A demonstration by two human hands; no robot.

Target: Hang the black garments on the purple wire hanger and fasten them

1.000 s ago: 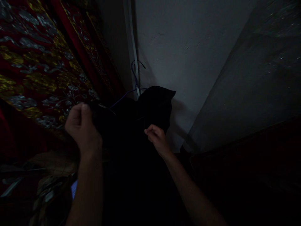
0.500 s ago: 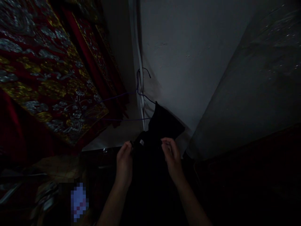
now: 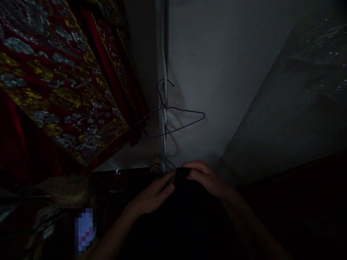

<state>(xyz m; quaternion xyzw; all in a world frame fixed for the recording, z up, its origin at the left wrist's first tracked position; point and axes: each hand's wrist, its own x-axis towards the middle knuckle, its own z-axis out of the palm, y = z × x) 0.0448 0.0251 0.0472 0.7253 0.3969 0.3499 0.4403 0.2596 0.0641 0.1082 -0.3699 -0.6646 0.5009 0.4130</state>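
Observation:
A black garment (image 3: 182, 173) hangs between my hands at the lower middle, its lower part lost in the dark. My right hand (image 3: 204, 177) pinches its top edge from the right, thumb below and fingers above. On the other side, my left hand (image 3: 155, 195) has its thumb and fingers closed on the garment's left edge. Above them a thin dark wire hanger (image 3: 187, 109) hangs bare by its hook, its right end well apart from the cloth. What kind of garment it is, I cannot make out.
Red cloth with gold and silver embroidery (image 3: 62, 94) hangs at the left. A pale strap or cable (image 3: 164, 54) runs down the grey wall (image 3: 217, 43). Clear plastic sheeting (image 3: 306, 94) covers the right side. A clog-like shoe (image 3: 155, 163) and a blurred-out screen (image 3: 85, 229) are low down.
The black garment has come off the hanger's right arm and moved down. My hands have drawn closer together on it, and the hanger has tilted.

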